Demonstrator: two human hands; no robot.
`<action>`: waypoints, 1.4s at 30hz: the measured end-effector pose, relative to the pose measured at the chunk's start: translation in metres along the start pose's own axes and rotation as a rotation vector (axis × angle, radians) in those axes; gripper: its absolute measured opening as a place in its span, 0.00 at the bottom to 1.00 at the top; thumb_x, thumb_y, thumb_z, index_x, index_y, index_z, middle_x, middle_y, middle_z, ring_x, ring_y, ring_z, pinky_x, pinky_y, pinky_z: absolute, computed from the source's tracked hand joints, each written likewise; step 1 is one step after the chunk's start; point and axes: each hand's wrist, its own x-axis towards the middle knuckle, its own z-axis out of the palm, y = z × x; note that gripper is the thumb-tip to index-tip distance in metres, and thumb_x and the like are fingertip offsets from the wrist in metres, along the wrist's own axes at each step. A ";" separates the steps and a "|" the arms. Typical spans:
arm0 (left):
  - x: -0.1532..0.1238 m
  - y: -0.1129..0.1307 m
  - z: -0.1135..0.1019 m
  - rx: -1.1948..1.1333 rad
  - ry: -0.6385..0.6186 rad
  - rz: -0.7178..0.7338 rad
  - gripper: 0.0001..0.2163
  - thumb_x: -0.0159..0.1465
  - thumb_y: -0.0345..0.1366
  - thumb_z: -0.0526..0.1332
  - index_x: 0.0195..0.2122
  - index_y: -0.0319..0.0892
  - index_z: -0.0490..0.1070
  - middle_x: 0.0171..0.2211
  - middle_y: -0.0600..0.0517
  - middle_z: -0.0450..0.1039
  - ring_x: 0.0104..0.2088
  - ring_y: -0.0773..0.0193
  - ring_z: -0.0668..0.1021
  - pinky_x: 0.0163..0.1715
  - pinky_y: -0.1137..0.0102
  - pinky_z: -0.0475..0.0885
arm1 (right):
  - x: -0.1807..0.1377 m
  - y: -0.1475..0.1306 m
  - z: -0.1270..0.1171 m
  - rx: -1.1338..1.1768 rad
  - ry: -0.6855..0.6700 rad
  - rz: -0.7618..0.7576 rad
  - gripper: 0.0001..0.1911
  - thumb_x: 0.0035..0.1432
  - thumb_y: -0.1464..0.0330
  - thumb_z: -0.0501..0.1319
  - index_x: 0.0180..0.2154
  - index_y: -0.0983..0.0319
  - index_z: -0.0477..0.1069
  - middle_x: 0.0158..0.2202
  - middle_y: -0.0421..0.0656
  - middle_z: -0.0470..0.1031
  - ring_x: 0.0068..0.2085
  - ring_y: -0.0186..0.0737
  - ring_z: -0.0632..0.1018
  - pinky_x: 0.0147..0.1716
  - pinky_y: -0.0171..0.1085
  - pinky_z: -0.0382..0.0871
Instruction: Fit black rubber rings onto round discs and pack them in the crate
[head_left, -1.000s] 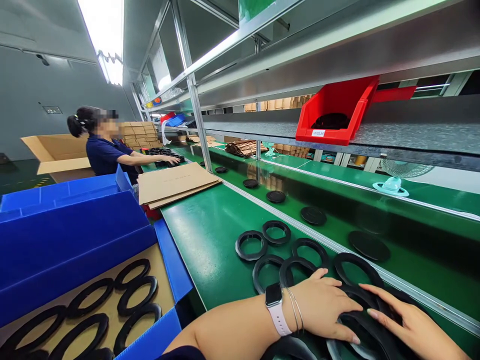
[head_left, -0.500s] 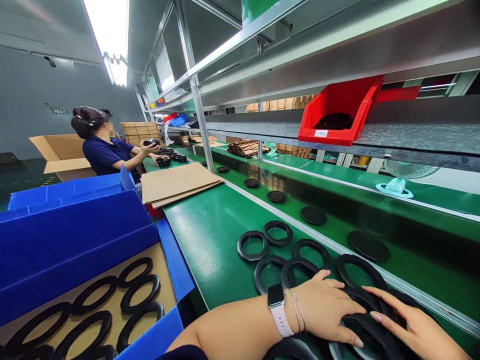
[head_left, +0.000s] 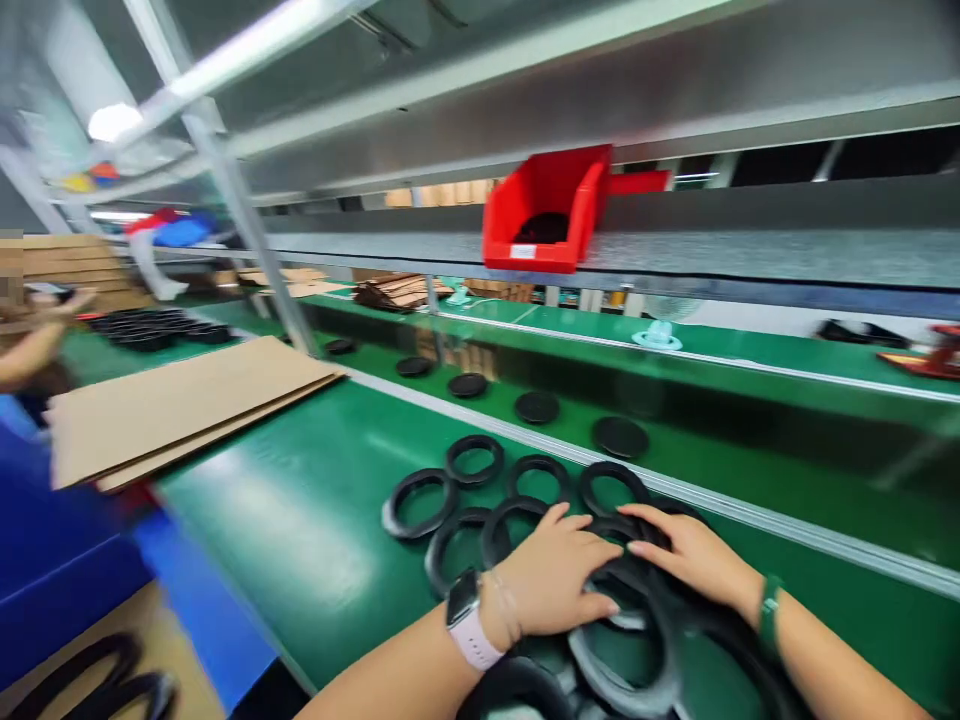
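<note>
Black rings lie in a loose, overlapping cluster on the green work surface. My left hand point(head_left: 559, 570), with a watch at the wrist, lies over the cluster, its fingers spread and touching the rings. Close beside it, my right hand point(head_left: 694, 550) has its thumb and fingers about the edge of a black ring point(head_left: 652, 530), partly hidden under the hand. A larger ring point(head_left: 664, 650) with a pale, shiny edge lies below my hands. One single ring point(head_left: 420, 503) rests at the cluster's left side.
Flat cardboard sheets point(head_left: 202, 400) lie on the left of the surface. Black discs point(head_left: 536, 407) sit in a row on the green strip behind the metal rail. A red bin point(head_left: 502, 215) stands on the shelf. At the left edge are a blue box point(head_left: 67, 590) holding rings and a co-worker's arm point(head_left: 34, 350).
The view has swung to the right, so the co-worker and blue box have slid toward the left edge. Both hands remain at the ring cluster, with more of the right forearm showing.
</note>
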 end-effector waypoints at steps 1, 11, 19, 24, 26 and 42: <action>0.000 0.000 0.000 -0.014 0.006 -0.011 0.27 0.61 0.47 0.65 0.62 0.51 0.64 0.58 0.49 0.73 0.65 0.47 0.63 0.66 0.44 0.47 | 0.000 -0.003 -0.001 -0.007 0.013 -0.011 0.29 0.61 0.50 0.57 0.59 0.55 0.69 0.47 0.47 0.78 0.44 0.51 0.78 0.46 0.43 0.70; 0.015 -0.016 0.008 -0.087 0.152 0.011 0.26 0.65 0.42 0.61 0.64 0.56 0.60 0.63 0.52 0.67 0.64 0.48 0.66 0.67 0.45 0.52 | -0.009 -0.011 -0.038 0.312 0.260 0.057 0.27 0.64 0.68 0.57 0.64 0.57 0.60 0.31 0.39 0.74 0.31 0.36 0.73 0.35 0.35 0.65; 0.017 0.003 0.005 -0.912 0.195 -0.218 0.32 0.65 0.44 0.60 0.68 0.49 0.50 0.62 0.42 0.65 0.56 0.51 0.75 0.56 0.55 0.72 | -0.030 -0.059 -0.053 1.234 0.135 -0.300 0.34 0.68 0.55 0.55 0.68 0.63 0.51 0.23 0.35 0.67 0.19 0.29 0.61 0.26 0.32 0.57; 0.017 0.009 0.003 -1.142 0.074 -0.209 0.22 0.63 0.42 0.64 0.56 0.42 0.65 0.50 0.44 0.77 0.50 0.52 0.78 0.50 0.59 0.74 | -0.026 -0.068 -0.029 1.331 0.058 -0.283 0.31 0.68 0.55 0.56 0.64 0.65 0.58 0.21 0.36 0.67 0.21 0.30 0.63 0.26 0.32 0.57; 0.017 0.008 0.005 -1.131 0.084 -0.228 0.17 0.62 0.41 0.66 0.50 0.42 0.69 0.46 0.46 0.78 0.45 0.55 0.79 0.47 0.62 0.75 | -0.023 -0.065 -0.027 1.297 0.074 -0.256 0.30 0.67 0.54 0.58 0.63 0.64 0.61 0.23 0.38 0.69 0.23 0.31 0.66 0.27 0.32 0.60; 0.020 -0.002 0.009 -0.973 0.046 -0.265 0.12 0.60 0.41 0.67 0.41 0.42 0.72 0.42 0.47 0.80 0.44 0.56 0.79 0.46 0.66 0.73 | 0.019 0.110 -0.026 0.744 0.688 0.286 0.11 0.55 0.68 0.64 0.40 0.65 0.76 0.28 0.42 0.73 0.29 0.37 0.73 0.35 0.39 0.71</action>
